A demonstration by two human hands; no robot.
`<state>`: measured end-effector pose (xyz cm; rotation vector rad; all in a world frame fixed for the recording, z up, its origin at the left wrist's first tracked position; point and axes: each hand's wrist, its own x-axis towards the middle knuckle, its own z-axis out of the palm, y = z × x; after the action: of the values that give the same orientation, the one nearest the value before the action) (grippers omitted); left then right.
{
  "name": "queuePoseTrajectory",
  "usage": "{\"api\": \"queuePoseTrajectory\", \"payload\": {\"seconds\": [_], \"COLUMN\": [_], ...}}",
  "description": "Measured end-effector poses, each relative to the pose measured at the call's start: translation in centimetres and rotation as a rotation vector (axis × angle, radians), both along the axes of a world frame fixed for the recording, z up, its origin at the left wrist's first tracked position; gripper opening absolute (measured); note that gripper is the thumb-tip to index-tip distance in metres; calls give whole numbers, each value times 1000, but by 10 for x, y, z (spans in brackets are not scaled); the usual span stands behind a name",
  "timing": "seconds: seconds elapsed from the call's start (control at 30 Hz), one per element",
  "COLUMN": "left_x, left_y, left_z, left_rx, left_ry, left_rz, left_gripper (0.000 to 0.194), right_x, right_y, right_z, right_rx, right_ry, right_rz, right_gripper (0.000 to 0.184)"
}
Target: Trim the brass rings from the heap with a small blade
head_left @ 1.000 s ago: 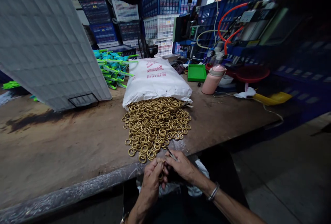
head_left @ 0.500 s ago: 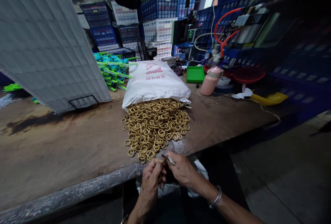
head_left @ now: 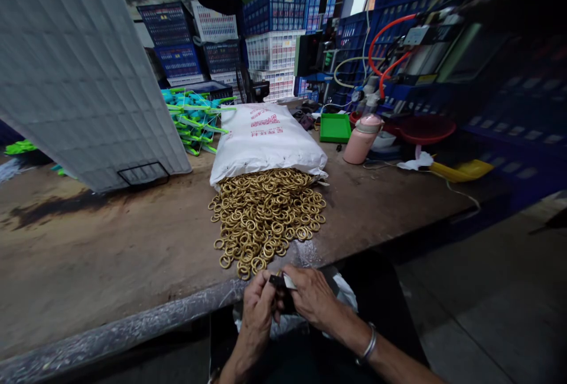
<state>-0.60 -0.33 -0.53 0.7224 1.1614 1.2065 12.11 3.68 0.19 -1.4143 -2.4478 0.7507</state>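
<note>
Just off the table's front edge, my two hands are close together. My right hand (head_left: 312, 295) is closed round a small knife (head_left: 289, 282) with a pale handle and a dark flat blade, which points left across my left fingertips. Thumb and fingers of my left hand (head_left: 257, 306) pinch a gold ring, mostly hidden by the blade and fingers. Beyond them spreads a heap of gold rings (head_left: 266, 218), spilling from the mouth of a white printed sack (head_left: 270, 136) lying on the table.
A tall pale ribbed panel (head_left: 88, 77) stands at left on the brown table (head_left: 110, 254). Green and blue plastic pieces (head_left: 195, 121) lie behind it. Right of the sack are a green tray (head_left: 335, 128), a pink bottle (head_left: 361, 142) and a yellow scoop (head_left: 463, 169). Stacked crates (head_left: 272, 50) rise behind.
The knife in my right hand has turned from pointing up and away to lying across my left fingertips, its flat blade now showing. My left hand keeps its pinch; the heap looks unchanged.
</note>
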Motion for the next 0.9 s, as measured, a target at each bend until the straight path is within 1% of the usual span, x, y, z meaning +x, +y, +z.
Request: {"api": "queuePoseTrajectory", "payload": {"seconds": [0.2, 0.37, 0.43, 0.53, 0.6, 0.67, 0.7, 0.77, 0.87, 0.9], "left_x": [1, 1, 0, 1, 3, 6, 7, 9, 8, 7], "left_y": [1, 1, -2, -9, -15, -20, -21, -22, -19, -17], "left_z": [-3, -2, 2, 14, 22, 23, 21, 9, -16, -24], "left_rx": [-32, -4, -3, -18, -39, -97, -142, -252, -471, -515], "left_ry": [44, 84, 100, 97, 53, -34, -83, -165, -251, -286], "left_rz": [17, 0, -18, -72, -153, -216, -225, -205, -199, -173], "left_gripper": [37, 38, 38, 39, 39, 37, 35, 33, 29, 29], "right_x": [1, -1, 0, 4, 9, 11, 10, 5, -13, -19], "right_y": [-1, -1, -1, 4, 8, 14, 17, 22, 27, 28], "right_z": [-1, 4, 4, 2, 0, 1, 2, 4, 6, 6], "right_rx": [34, -2, -9, 5, 40, 85, 105, 129, 148, 150], "right_ry": [-13, -97, -131, -180, -187, -150, -116, -34, 44, 53], "right_rz": [-8, 3, -5, -63, -105, -116, -109, -64, 30, 56], "right_gripper": [20, 22, 24, 24, 24, 24, 25, 25, 25, 24]}}
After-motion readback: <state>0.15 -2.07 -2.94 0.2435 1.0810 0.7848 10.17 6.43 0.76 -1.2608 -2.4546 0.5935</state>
